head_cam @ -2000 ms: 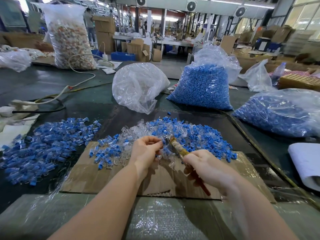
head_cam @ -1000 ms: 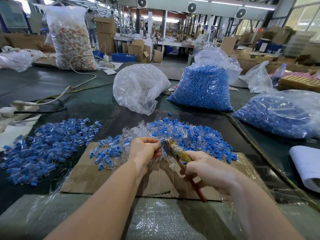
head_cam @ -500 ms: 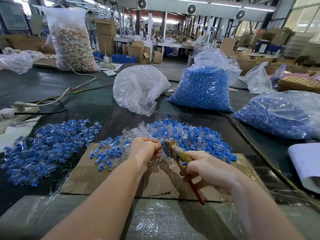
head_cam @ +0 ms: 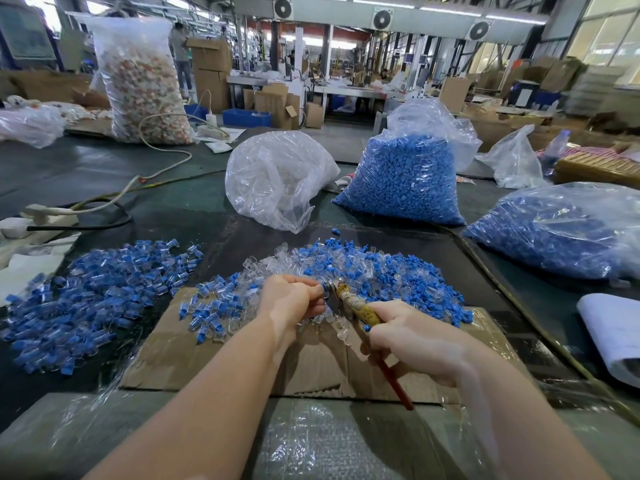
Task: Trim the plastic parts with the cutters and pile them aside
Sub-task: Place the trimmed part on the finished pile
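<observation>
My left hand (head_cam: 292,301) pinches a small blue and clear plastic part (head_cam: 325,288) at its fingertips. My right hand (head_cam: 412,337) grips the cutters (head_cam: 360,311) by their tape-wrapped and red handles, and the jaws sit against the part. Behind both hands lies a heap of blue and clear parts (head_cam: 374,271) on a cardboard sheet (head_cam: 207,348). A second, spread-out pile of blue parts (head_cam: 90,296) lies on the dark table to the left.
Past the heap stand a clear bag (head_cam: 277,178) and a full bag of blue pieces (head_cam: 401,181); another blue-filled bag (head_cam: 561,230) lies at the right. White cables (head_cam: 114,199) cross the left of the table. A white sheet (head_cam: 613,334) lies at the right edge.
Both hands have stayed together over the cardboard, shifting only slightly. The cutter jaws stay at the part pinched in my left hand.
</observation>
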Demonstrator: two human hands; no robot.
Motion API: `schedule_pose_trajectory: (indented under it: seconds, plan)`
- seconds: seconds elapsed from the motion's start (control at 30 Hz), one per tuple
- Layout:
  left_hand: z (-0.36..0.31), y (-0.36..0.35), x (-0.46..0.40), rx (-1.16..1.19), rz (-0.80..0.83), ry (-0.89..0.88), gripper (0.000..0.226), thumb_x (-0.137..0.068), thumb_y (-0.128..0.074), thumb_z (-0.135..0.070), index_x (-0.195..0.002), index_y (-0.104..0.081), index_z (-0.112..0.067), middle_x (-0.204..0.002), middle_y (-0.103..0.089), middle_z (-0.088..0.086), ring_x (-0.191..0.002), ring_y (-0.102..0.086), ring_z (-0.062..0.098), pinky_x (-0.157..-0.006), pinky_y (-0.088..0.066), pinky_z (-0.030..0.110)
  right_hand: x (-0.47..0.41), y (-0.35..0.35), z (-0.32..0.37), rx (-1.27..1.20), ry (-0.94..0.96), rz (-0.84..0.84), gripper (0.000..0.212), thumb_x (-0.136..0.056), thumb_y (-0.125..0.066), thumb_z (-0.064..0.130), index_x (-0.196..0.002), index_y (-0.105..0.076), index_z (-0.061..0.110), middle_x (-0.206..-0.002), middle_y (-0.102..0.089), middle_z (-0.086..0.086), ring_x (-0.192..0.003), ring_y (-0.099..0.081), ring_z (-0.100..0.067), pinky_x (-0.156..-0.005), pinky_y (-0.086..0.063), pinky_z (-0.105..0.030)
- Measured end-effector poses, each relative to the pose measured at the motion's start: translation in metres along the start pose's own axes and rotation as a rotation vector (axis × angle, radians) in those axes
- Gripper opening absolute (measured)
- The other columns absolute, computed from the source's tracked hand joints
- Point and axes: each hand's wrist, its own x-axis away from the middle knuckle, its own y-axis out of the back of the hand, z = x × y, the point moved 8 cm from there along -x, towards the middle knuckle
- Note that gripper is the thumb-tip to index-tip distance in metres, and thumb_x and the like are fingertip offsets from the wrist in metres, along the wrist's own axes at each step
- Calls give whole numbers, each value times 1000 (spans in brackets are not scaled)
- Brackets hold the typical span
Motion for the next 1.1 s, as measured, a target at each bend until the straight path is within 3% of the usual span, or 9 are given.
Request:
schedule_pose_trajectory:
  seconds: [0.07, 0.27, 0.37, 0.47, 0.53, 0.6, 0.7, 0.9, 1.1]
  plan:
    - [2, -1, 0, 4, 2, 5, 11, -83, -58, 9, -77, -62, 1, -64, -62, 12, -42, -60, 10, -43, -48, 17, 0, 0, 0, 36, 1, -22, 7, -87, -41, 1, -86, -46, 7, -82, -49, -9, -76, -50, -22, -68, -42, -36]
    - [1, -3, 1, 6, -3, -28, 10, -84, -59, 7, -78, -62, 0, -67, -62, 12, -46, -60, 11, -45, -49, 17, -4, -2, 3, 120, 78, -52, 19, -89, -48, 10, -72, -42, 17, -65, -44, 0, -54, -39, -11, -52, -33, -25]
    - [-3, 3, 3, 8, -25, -58, 5, -86, -58, 4, -84, -62, 1, -69, -62, 11, -52, -60, 12, -48, -51, 17, -5, 2, 3, 10, 116, -111, 12, -83, -57, 7, -79, -54, 18, -57, -49, 7, -43, -41, -4, -44, -32, -17]
    - [-13, 20, 5, -128, -88, -158, 3, -86, -61, -2, -86, -63, -4, -73, -64, 8, -59, -61, 12, -55, -53, 20, -7, 11, -2, -127, 100, -202, 28, -78, -61, 1, -97, -59, 21, -62, -56, 6, -43, -46, -1, -43, -35, -15]
    - [-29, 43, 6, -390, -242, -323, 4, -86, -62, -6, -85, -64, -9, -78, -64, 3, -64, -59, 12, -58, -50, 21, -8, 22, -4, -16, 115, -326, 27, -78, -59, 2, -102, -57, 15, -74, -57, -2, -52, -51, -8, -48, -37, -21]
    - [-45, 68, 9, -659, -422, -481, 8, -87, -61, -7, -89, -67, -12, -81, -63, -2, -67, -55, 10, -58, -39, 15, -11, 33, -11, 179, 84, -446, 37, -80, -59, 9, -117, -54, 11, -99, -58, -9, -82, -59, -23, -66, -43, -29]
    - [-46, 97, 1, -900, -529, -522, 18, -90, -55, -4, -100, -70, -9, -98, -64, 7, -83, -51, 17, -70, -35, 22, -14, 41, -24, 369, 18, -533, 46, -84, -60, 20, -129, -48, 15, -114, -50, -8, -109, -47, -28, -92, -41, -36]
    - [-38, 97, -9, -1055, -473, -544, 26, -90, -54, 0, -111, -67, -7, -105, -59, 9, -102, -46, 26, -87, -41, 37, -22, 43, -39, 660, -44, -639, 45, -90, -55, 44, -126, -47, 19, -111, -49, -6, -110, -43, -25, -91, -37, -33]
    - [-32, 32, 20, -904, -211, -725, 20, -86, -62, -9, -106, -68, -12, -96, -61, 0, -89, -53, 13, -80, -40, 19, -31, 44, -49, 842, -70, -699, 64, -90, -43, 59, -142, -32, 22, -128, -46, -7, -118, -42, -24, -97, -36, -33]
